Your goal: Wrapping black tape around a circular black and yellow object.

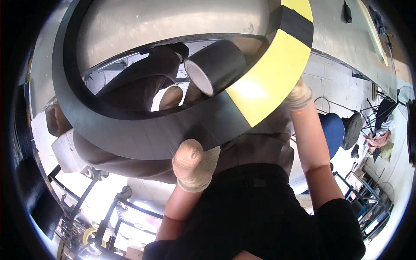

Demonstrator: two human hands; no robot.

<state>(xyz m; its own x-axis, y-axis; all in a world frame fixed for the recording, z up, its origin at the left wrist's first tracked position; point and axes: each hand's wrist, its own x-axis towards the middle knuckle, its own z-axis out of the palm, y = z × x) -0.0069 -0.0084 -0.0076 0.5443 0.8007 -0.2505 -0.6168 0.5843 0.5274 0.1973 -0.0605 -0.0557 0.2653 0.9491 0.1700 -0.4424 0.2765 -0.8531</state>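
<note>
Ring (125, 136), large and mostly black with yellow sections, fills the space ahead of both hands and runs out past the upper edge of the view. The left hand (193, 167), in a pale glove, grasps its near edge, thumb lying against the black rim and the fingers hidden underneath. The right hand (300, 94), also gloved, is farther forward, at the outer edge beside a broad yellow section (273, 78); the ring covers its fingers, so I cannot tell whether it grips or only supports.

Straight ahead of the left hand, and to the left of the right one, a black roll (223, 63) with a pale core shows through the opening of the ring, its open end turned toward the left hand. Whether the roll touches the ring is unclear.

Beyond both hands stretches a grey metal surface (173, 19), partly hidden by the ring. Dark trousers (130, 167) show to the left of the left hand, below the rim. Behind that hand, lower to the left, is a black metal frame (104, 219). Pale floor (327, 76) shows right of the right hand.
</note>
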